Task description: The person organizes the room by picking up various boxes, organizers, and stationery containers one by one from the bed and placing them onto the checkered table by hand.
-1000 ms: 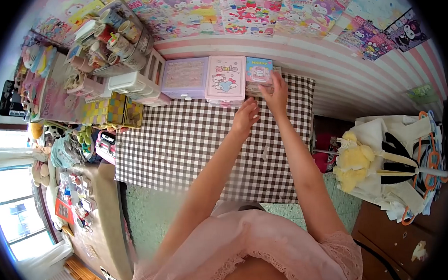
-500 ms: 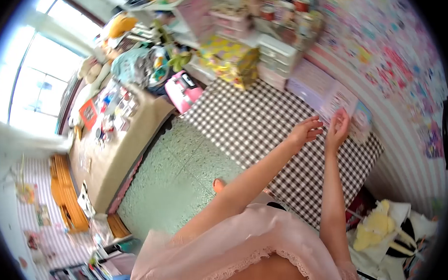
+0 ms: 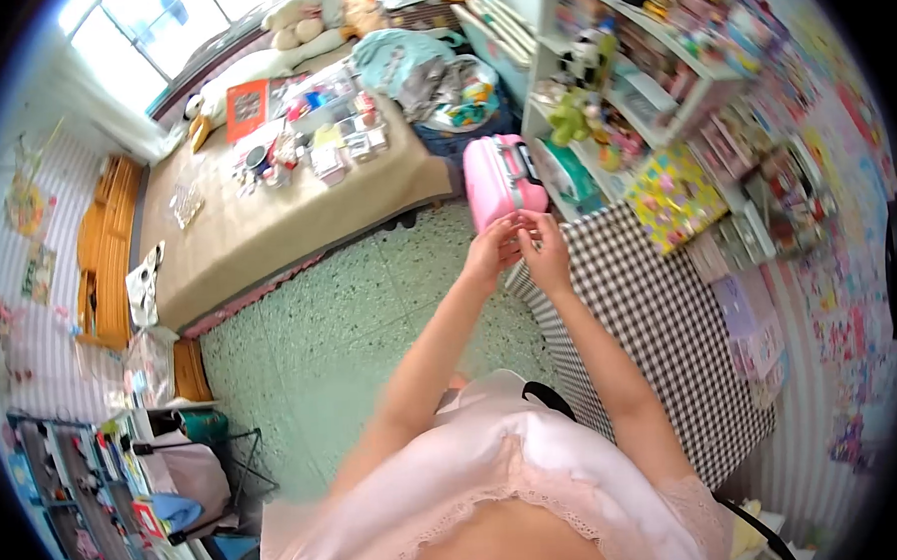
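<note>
My left hand (image 3: 491, 252) and my right hand (image 3: 546, 254) are raised in front of me, with their fingertips meeting. The fingers of both are bent and drawn together; anything between them is too small or hidden to make out. Just beyond my hands, a pink suitcase (image 3: 494, 183) stands upright on the floor. To the right of my right hand lies the black-and-white checked cloth (image 3: 651, 321) covering a table.
A bed (image 3: 217, 252) with several small items and soft toys stands at the far left. White shelves (image 3: 548, 45) rise beyond the table, with a yellow patterned box (image 3: 673, 198) and an open purple book (image 3: 747, 307) on the table. Green floor (image 3: 369, 293) lies between.
My view has turned left, away from the table toward the bed and suitcase. My hands have left their place above the open book and come closer together.
</note>
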Tool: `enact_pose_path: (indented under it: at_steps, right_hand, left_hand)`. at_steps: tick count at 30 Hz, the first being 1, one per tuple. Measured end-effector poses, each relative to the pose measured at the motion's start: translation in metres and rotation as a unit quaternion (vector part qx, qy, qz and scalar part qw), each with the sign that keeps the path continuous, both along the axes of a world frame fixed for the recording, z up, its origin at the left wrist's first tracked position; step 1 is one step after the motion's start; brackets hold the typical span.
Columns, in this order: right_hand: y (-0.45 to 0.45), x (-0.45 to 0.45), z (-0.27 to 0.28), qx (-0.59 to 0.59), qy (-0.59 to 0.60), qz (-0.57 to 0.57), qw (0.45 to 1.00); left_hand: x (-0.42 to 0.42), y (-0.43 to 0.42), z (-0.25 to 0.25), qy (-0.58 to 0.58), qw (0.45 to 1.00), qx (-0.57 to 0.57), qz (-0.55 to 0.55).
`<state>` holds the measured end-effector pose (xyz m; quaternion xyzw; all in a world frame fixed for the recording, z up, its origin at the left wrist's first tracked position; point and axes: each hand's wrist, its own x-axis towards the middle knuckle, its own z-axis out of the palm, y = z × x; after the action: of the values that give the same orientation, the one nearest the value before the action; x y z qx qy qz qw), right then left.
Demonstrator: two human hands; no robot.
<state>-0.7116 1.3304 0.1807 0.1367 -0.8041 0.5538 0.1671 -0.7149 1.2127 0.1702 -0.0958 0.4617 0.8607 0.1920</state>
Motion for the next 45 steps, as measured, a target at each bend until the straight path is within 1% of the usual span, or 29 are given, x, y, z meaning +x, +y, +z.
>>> enact_pose_path:
  at_steps: [1,4,6,8,12,14,18,20,21,22,24,26,28,30,32,34,35,38,41,45]
  right_hand:
    - [-0.026,-0.010,-0.003,0.006,0.000,0.021,1.000]
    - [-0.087,-0.034,-0.008,0.038,0.008,0.061,0.997]
    - [-0.116,-0.047,-0.014,0.018,-0.041,0.096,0.994]
    - [-0.136,-0.065,-0.026,0.031,-0.038,0.114,0.992]
    - [-0.171,-0.111,-0.054,0.017,-0.089,0.142,0.986]
    - [-0.192,-0.140,-0.063,0.013,-0.093,0.159,0.983]
    - [-0.256,-0.210,-0.074,-0.008,-0.125,0.193,0.973]
    - [-0.292,-0.240,-0.076,0.008,-0.135,0.207,0.969]
    - [-0.311,-0.257,-0.076,0.033,-0.115,0.199,0.973]
    - [-0.328,-0.275,-0.077,0.023,-0.117,0.215,0.969]
    - [-0.352,-0.307,-0.080,0.076,-0.029,0.204,0.976]
    - [-0.372,-0.331,-0.078,0.024,-0.132,0.226,0.965]
    - [-0.392,-0.367,-0.085,0.026,-0.161,0.229,0.960]
    - [-0.401,-0.391,-0.093,0.047,-0.167,0.220,0.960]
    - [-0.405,-0.416,-0.103,0.043,-0.198,0.183,0.962]
    - [-0.406,-0.443,-0.114,0.057,-0.207,0.152,0.965]
    - [-0.407,-0.456,-0.119,0.083,-0.190,0.131,0.969]
    - [-0.407,-0.494,-0.151,0.058,-0.226,0.070,0.970]
    - [-0.419,-0.526,-0.161,0.102,-0.262,0.040,0.959]
    - [-0.443,-0.571,-0.189,0.106,-0.276,0.017,0.955]
  left_hand:
    - [0.002,-0.027,0.012,-0.001,1.000,-0.011,0.023]
    - [-0.010,-0.087,0.005,-0.001,0.997,0.004,0.073]
    - [-0.020,-0.115,-0.006,-0.006,0.996,0.008,0.093]
    - [-0.035,-0.135,-0.021,-0.014,0.994,0.036,0.102]
    - [-0.067,-0.169,-0.047,-0.051,0.990,0.058,0.116]
    - [-0.092,-0.193,-0.063,-0.050,0.992,0.052,0.106]
    - [-0.147,-0.262,-0.054,-0.074,0.991,0.011,0.108]
    - [-0.174,-0.297,-0.051,-0.093,0.986,-0.017,0.137]
    - [-0.190,-0.314,-0.049,-0.091,0.987,-0.028,0.132]
    - [-0.213,-0.332,-0.049,-0.087,0.987,-0.027,0.133]
    - [-0.236,-0.358,-0.059,-0.083,0.981,-0.035,0.175]
    - [-0.254,-0.376,-0.063,-0.090,0.975,-0.039,0.197]
    - [-0.286,-0.403,-0.067,-0.110,0.972,0.022,0.209]
    - [-0.308,-0.424,-0.074,-0.126,0.969,0.036,0.211]
    - [-0.334,-0.444,-0.086,-0.161,0.953,0.046,0.251]
    - [-0.362,-0.466,-0.106,-0.179,0.948,0.067,0.256]
    - [-0.376,-0.478,-0.117,-0.188,0.944,0.070,0.263]
    - [-0.421,-0.515,-0.141,-0.224,0.936,0.066,0.263]
    - [-0.467,-0.550,-0.165,-0.243,0.936,0.003,0.256]
    - [-0.518,-0.579,-0.193,-0.260,0.935,-0.050,0.237]
